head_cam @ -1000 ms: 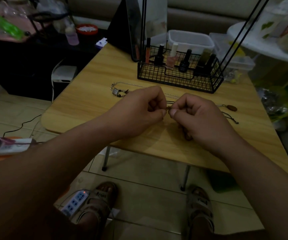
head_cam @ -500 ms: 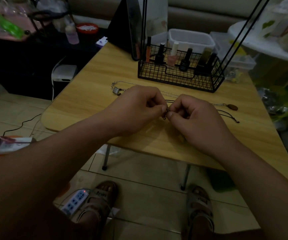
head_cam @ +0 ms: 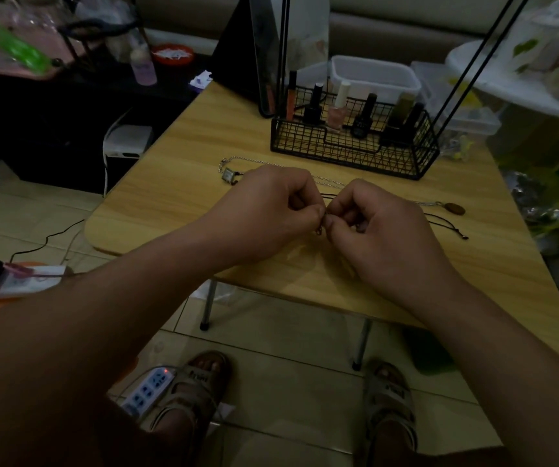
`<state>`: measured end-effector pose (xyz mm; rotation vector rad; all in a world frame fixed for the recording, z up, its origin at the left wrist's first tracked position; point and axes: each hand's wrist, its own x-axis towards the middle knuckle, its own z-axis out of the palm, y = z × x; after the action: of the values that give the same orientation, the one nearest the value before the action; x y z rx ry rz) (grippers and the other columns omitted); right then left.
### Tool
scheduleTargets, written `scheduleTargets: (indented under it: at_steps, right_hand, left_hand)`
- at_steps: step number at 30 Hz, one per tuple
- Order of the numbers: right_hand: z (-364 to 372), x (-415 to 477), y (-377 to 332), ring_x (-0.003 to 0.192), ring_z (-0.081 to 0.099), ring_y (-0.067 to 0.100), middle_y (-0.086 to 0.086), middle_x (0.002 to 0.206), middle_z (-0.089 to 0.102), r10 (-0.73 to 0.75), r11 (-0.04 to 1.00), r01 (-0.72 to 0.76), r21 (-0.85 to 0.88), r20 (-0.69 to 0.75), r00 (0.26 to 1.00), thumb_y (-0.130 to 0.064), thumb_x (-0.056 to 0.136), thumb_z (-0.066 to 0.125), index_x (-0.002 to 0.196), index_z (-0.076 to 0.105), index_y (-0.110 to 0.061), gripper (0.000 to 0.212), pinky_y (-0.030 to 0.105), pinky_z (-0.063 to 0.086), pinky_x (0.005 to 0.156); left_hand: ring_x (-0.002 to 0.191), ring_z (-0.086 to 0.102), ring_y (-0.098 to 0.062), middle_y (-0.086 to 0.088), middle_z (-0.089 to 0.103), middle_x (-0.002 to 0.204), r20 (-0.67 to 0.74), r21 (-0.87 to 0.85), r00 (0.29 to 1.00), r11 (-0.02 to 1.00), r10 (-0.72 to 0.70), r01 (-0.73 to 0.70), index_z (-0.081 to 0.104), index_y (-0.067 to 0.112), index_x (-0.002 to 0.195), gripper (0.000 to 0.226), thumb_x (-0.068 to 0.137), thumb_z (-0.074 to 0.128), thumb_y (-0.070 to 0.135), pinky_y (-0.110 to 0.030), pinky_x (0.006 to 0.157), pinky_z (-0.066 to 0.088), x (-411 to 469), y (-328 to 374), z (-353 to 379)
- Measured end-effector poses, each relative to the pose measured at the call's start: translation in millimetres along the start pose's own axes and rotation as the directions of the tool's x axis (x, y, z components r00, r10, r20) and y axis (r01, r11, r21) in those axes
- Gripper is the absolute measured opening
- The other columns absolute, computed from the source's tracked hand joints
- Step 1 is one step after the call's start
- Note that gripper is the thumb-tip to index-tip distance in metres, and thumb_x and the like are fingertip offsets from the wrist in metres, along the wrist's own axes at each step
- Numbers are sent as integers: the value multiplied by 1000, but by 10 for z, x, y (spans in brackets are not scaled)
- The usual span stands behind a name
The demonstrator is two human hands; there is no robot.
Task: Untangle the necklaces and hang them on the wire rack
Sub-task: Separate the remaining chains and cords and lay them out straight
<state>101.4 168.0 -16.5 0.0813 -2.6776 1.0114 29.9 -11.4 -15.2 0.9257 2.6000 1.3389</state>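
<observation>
My left hand (head_cam: 268, 210) and my right hand (head_cam: 382, 230) meet over the middle of the wooden table (head_cam: 170, 203), fingertips together, both pinching a small tangled piece of necklace (head_cam: 321, 227). A silver chain (head_cam: 257, 162) with a square pendant (head_cam: 229, 175) runs from the left behind my hands. A black cord (head_cam: 446, 222) trails to the right, past a brown oval pendant (head_cam: 454, 208). The black wire rack (head_cam: 355, 153) stands behind, with tall thin rods (head_cam: 473, 62) rising from it.
Several nail polish bottles (head_cam: 338, 109) stand in the rack's basket. A white plastic tub (head_cam: 372, 74) sits behind it. Power strips (head_cam: 150, 389) and cables lie on the tiled floor by my sandalled feet. A dark shelf (head_cam: 52, 106) stands at the left.
Both hands have shifted slightly and keep working the same knot, fingertips closer together. The chains on the table lie as before.
</observation>
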Motion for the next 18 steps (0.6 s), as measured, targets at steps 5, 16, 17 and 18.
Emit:
scheduleTargets:
  at_steps: [5, 16, 17, 18]
  right_hand:
    - [27, 27, -15, 65, 61, 5, -8, 74, 67, 71, 996, -70, 56, -7, 997, -23, 92, 72, 89, 65, -25, 7, 15, 43, 52]
    - [-79, 76, -65, 47, 54, -2, 3, 80, 76, 211, 914, -249, 321, 148, 966, -22, 98, 67, 97, 67, -16, 6, 14, 38, 45]
    - [-73, 75, -54, 48, 56, -2, 0, 79, 76, 197, 930, -234, 284, 153, 968, -23, 98, 67, 96, 67, -18, 5, 14, 39, 46]
    - [-67, 71, -46, 50, 58, -2, -2, 78, 76, 185, 944, -219, 246, 154, 971, -23, 98, 68, 96, 67, -20, 4, 14, 39, 47]
  left_hand:
    - [76, 66, -2, 10, 71, 79, -30, 17, 1000, 1000, 4, -4, 72, 24, 89, 5, 93, 74, 22, -14, 63, 50, -12, 18, 12]
    - [77, 73, -12, -1, 75, 85, -8, -131, 998, 990, -56, 54, 70, 16, 93, 3, 95, 72, 17, -35, 73, 62, 5, 28, -56]
    - [76, 71, -9, 2, 74, 83, -25, -43, 999, 999, -22, 21, 70, 19, 91, 4, 94, 73, 19, -35, 72, 61, 2, 16, -45]
    - [75, 69, -7, 5, 72, 82, -36, 27, 999, 1000, 6, -5, 70, 21, 91, 5, 94, 74, 20, -34, 70, 60, -4, 9, -32]
